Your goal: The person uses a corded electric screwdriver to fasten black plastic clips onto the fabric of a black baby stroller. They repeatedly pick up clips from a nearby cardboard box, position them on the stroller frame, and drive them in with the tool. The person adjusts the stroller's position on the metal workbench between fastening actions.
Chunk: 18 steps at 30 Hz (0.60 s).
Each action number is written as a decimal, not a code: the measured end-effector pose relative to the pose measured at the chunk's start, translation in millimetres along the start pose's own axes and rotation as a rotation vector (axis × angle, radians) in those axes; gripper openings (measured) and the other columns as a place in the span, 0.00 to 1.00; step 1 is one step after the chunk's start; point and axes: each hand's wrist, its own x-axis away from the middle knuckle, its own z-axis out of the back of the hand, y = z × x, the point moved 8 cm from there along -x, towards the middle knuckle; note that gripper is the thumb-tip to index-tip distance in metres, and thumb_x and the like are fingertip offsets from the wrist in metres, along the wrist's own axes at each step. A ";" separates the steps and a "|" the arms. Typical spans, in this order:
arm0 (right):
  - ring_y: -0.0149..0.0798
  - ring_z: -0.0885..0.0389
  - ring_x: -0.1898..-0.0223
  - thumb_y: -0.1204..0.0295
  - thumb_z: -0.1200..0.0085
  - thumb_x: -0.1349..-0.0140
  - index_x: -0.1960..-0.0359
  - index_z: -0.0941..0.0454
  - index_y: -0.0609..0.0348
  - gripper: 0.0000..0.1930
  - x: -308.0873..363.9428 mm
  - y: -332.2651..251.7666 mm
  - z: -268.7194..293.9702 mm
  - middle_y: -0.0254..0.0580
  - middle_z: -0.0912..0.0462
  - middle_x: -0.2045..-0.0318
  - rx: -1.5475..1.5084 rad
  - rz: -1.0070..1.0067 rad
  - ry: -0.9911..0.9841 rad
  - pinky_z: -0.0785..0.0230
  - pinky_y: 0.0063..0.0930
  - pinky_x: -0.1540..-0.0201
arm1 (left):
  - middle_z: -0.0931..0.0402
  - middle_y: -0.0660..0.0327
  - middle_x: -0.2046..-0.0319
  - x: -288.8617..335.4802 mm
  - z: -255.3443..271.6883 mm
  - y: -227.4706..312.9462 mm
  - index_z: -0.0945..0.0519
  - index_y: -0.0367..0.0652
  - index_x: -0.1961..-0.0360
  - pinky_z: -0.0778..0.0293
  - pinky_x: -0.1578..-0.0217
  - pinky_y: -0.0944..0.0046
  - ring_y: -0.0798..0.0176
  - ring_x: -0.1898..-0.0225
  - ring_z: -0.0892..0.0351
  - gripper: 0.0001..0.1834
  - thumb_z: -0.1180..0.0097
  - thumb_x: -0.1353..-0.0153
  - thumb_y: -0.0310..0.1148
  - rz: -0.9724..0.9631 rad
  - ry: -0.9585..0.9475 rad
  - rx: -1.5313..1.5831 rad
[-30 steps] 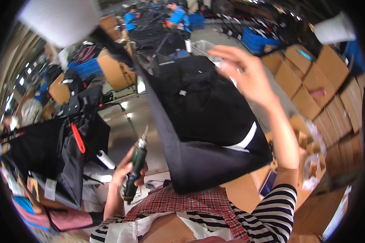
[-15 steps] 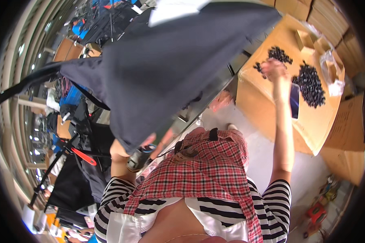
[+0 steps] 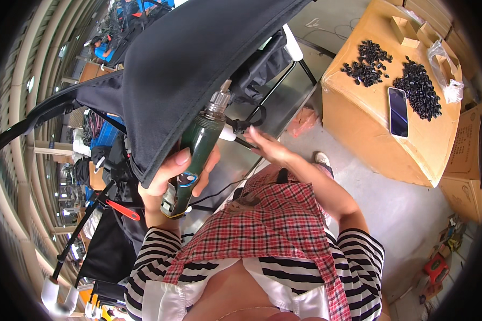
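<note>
My left hand (image 3: 168,174) is wrapped round a dark green electric screwdriver (image 3: 201,138), its metal tip pointing up and away from me. Black fabric (image 3: 171,69) with a stitched edge spreads over and behind the tool, on a frame with black tubes. To the right, my right hand (image 3: 270,147) is beside a black strap (image 3: 260,115) and a white tube end (image 3: 227,132). Its fingers are drawn together; whatever small thing they hold is too hidden to name.
On a large cardboard box (image 3: 380,144) at the right lie piles of small black plastic pieces (image 3: 418,88), a phone (image 3: 397,112) and small open cartons (image 3: 404,32). A metal bench (image 3: 289,101) runs under the frame. A red-handled thing (image 3: 123,209) hangs at the left.
My right hand has come back from the black pieces on the box to the frame. The fabric has swung up and left, uncovering the screwdriver in my left hand.
</note>
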 end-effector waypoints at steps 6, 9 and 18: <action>0.36 0.27 0.49 0.60 0.51 0.26 0.57 0.25 0.60 0.14 -59.1 -5.7 37.3 0.40 0.19 0.51 -0.622 0.164 0.318 0.36 0.40 0.38 | 0.29 0.47 0.78 -4.6 -9.2 2.2 0.60 0.35 0.23 0.38 0.91 0.69 0.64 0.91 0.32 0.52 0.45 0.38 0.44 0.055 -0.088 0.018; 0.38 0.20 0.69 0.62 0.63 0.22 0.58 0.21 0.67 0.21 -6.9 -80.1 103.0 0.47 0.18 0.65 -0.678 0.305 0.304 0.22 0.26 0.63 | 0.29 0.46 0.74 -4.6 0.1 -4.8 0.62 0.39 0.22 0.36 0.90 0.68 0.64 0.90 0.33 0.51 0.45 0.36 0.44 0.090 -0.115 0.085; 0.33 0.37 0.82 0.89 0.52 0.39 0.64 0.29 0.57 0.10 390.9 -304.2 505.3 0.39 0.27 0.73 -0.434 1.027 1.041 0.38 0.28 0.77 | 0.29 0.49 0.73 -25.9 2.1 22.8 0.63 0.46 0.22 0.30 0.86 0.67 0.64 0.86 0.30 0.50 0.46 0.34 0.46 0.024 -0.319 0.002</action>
